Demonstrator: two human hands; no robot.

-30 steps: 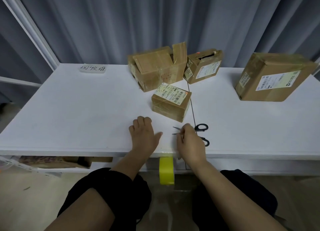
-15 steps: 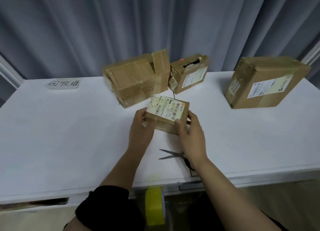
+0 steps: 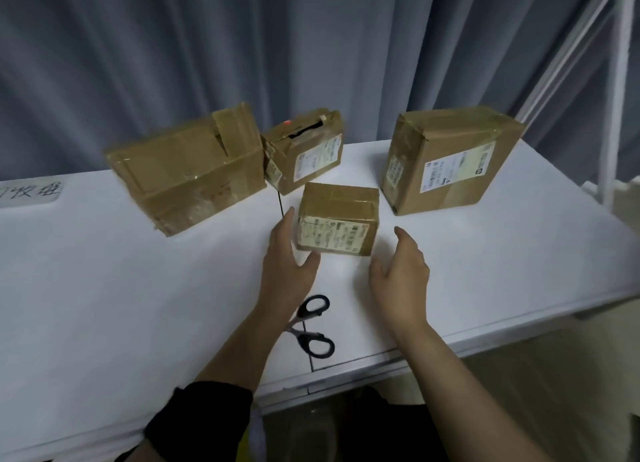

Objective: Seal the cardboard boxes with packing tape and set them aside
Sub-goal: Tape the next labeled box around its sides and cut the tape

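Observation:
A small taped cardboard box (image 3: 337,219) with a shipping label facing me stands on the white table (image 3: 104,288). My left hand (image 3: 289,264) is beside its left face, fingers straight and touching or nearly touching it, thumb near its lower corner. My right hand (image 3: 398,274) hovers open to the box's lower right, a short gap from it. Black-handled scissors (image 3: 311,326) lie on the table under my left wrist. The tape roll is not visible.
Three more cardboard boxes stand at the back: a wide one with a raised flap (image 3: 187,170), a smaller one with a torn top (image 3: 304,150), and a large sealed one (image 3: 446,163) at right. A handwritten label (image 3: 31,191) is at the left. A white frame (image 3: 613,91) rises at right.
Both hands gripped the small box half a second ago; it has been turned so the label faces me and moved farther back, and the hands have come off its sides. The view has tilted.

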